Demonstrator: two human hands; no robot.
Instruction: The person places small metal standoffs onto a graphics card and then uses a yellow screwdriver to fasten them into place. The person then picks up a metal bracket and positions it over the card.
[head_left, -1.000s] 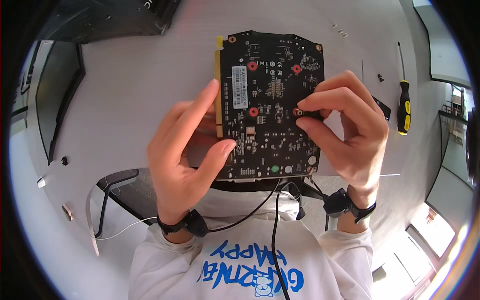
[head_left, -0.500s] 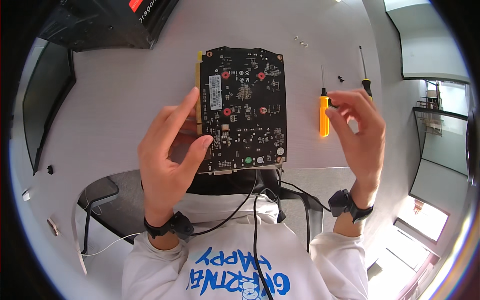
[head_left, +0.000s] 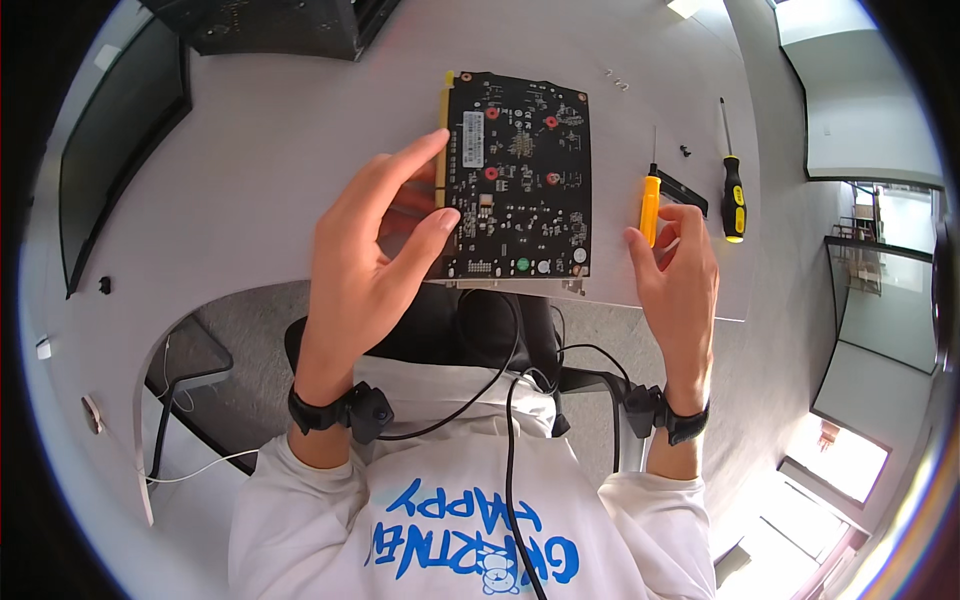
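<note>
A graphics card [head_left: 525,235], its black circuit board facing up, is held at its left edge by my left hand [head_left: 365,235]. My thumb lies on the board's lower left corner and the fingers reach along and behind the gold edge connector. Its lower end reaches the table's front edge. My right hand [head_left: 678,265] hovers at the handle end of a yellow screwdriver [head_left: 650,205], fingers curled but apart from the thumb, with no visible grip on it. Beside that screwdriver lies a flat black strip-like piece [head_left: 684,192], partly behind my fingers.
A black and yellow screwdriver [head_left: 734,200] lies at the right. Small dark screws [head_left: 685,152] and several pale small parts [head_left: 617,80] rest farther back. A black computer case [head_left: 285,30] stands at the far left, near a monitor [head_left: 125,150]. Cables run from my wrist straps.
The view has shifted, and the graphics card appears farther up and to the right. My right hand has drawn back toward me, uncovering the black strip-like piece.
</note>
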